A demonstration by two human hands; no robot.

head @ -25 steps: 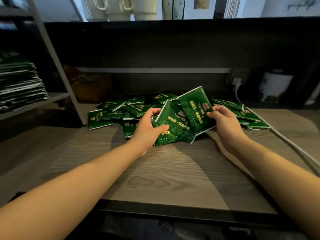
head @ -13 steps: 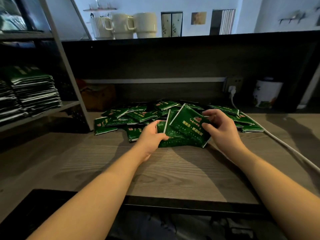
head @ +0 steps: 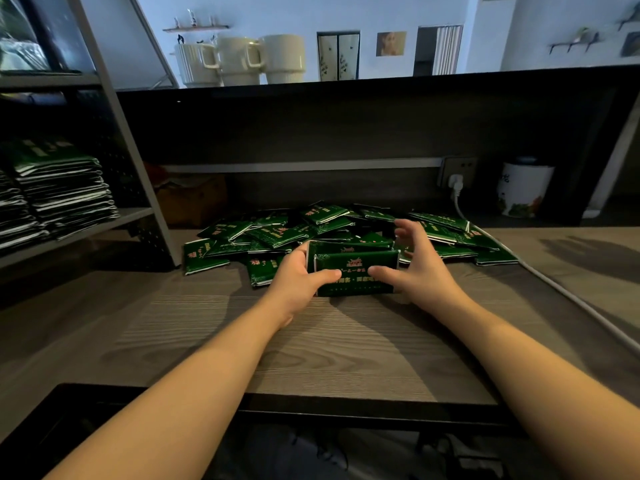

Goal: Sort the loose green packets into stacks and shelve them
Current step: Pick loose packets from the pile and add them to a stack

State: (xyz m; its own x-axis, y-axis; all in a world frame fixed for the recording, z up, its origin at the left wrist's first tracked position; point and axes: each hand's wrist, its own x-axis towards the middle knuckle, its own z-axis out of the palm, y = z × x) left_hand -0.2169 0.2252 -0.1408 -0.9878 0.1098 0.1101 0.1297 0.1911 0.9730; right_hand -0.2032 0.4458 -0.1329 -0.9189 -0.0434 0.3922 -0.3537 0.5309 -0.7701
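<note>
Well left of the loose pile (head: 277, 233), squared stacks (head: 65, 195) are kept on the shelf (head: 104, 223). Just before the pile, a small stack (head: 353, 271) is stood on edge on the tabletop (head: 311, 348). Its left end is pinched by the left hand (head: 298, 282), probably for squaring. The right hand (head: 426, 275) fingers (head: 412, 228) are spread, with the thumb touching its face.

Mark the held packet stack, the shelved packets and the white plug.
held packet stack (head: 353, 284): head view, its near green face.
shelved packets (head: 65, 188): head view, edges of the right pile.
white plug (head: 456, 183): head view, plug body at the socket.
</note>
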